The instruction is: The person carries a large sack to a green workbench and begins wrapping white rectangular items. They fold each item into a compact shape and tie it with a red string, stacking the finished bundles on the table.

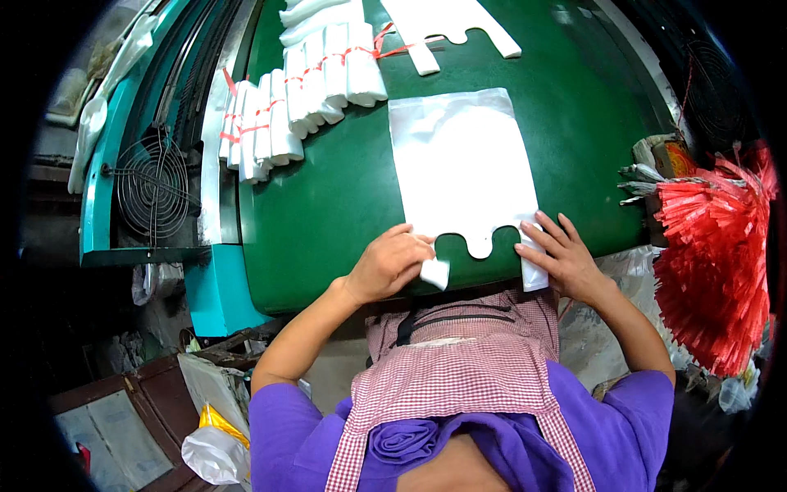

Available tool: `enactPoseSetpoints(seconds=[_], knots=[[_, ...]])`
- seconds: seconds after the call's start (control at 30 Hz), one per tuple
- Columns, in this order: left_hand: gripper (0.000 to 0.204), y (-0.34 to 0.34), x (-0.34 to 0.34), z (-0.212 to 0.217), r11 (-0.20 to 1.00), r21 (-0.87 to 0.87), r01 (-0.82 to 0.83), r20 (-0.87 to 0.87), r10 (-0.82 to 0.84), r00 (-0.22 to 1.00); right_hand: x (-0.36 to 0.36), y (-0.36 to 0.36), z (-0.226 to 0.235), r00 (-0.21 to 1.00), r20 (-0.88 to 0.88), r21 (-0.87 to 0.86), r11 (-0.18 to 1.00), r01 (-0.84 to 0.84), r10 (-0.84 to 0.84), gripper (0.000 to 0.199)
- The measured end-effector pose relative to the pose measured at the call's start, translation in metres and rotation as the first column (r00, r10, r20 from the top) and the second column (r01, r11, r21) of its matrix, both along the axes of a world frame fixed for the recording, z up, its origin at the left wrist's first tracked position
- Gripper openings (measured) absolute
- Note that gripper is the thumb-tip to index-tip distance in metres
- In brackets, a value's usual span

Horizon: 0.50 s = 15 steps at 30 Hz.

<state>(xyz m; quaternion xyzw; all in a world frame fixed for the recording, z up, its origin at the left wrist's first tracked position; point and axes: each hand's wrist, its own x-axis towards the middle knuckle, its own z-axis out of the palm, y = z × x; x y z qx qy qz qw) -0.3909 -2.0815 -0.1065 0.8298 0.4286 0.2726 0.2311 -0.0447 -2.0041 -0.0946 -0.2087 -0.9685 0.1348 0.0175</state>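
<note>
**A:** Where is your left hand (pixel 392 264) right now?

**B:** It sits at the near edge of the green table (pixel 328 213), curled over the left handle strip of the stack of white plastic bags (pixel 461 164). Your fingers are bent and pinch that strip, whose end folds up just below your knuckles.

**A:** And your right hand (pixel 561 258)?

**B:** Your right hand lies flatter, fingers spread, pressing on the right handle strip of the same stack. Your fingertips rest on the plastic and the end of the strip hangs a little over the table edge beside your palm. Whether you truly grip it or only press it down, I cannot tell.

**A:** How does the stack lie?

**B:** Flat on the green surface, straight ahead of you, handles toward you and the closed bottom pointing away. The scalloped cut-out between the two handles shows between your hands.

**A:** What else is about you?

**B:** To your left, further up the table, rows of folded bag bundles (pixel 299 98) tied with red string lie side by side. Another flat bag (pixel 447 25) lies beyond your stack, near the far end. At your right, well apart from your hand, hangs a thick bunch of red plastic ties (pixel 713 254). A round wire fan guard (pixel 152 184) sits in the teal machine frame at your left. You wear a checked apron (pixel 459 369) over a purple shirt.
</note>
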Motion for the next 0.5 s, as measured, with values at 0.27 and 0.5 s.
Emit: enactPoseSetpoints(seconds=[0.27,0.5], knots=[[0.017,0.072,0.053,0.007,0.98,-0.034,-0.198,-0.016,0.197,0.98,-0.033,0.025,0.019,0.899,-0.419,-0.424,0.903,-0.068,-0.129,0.054],[0.032,0.043,0.037,-0.004,0.909,0.391,-0.146,-0.249,0.256,0.934,-0.106,0.031,-0.003,0.956,-0.154,-0.191,0.957,0.217,-0.248,0.022]])
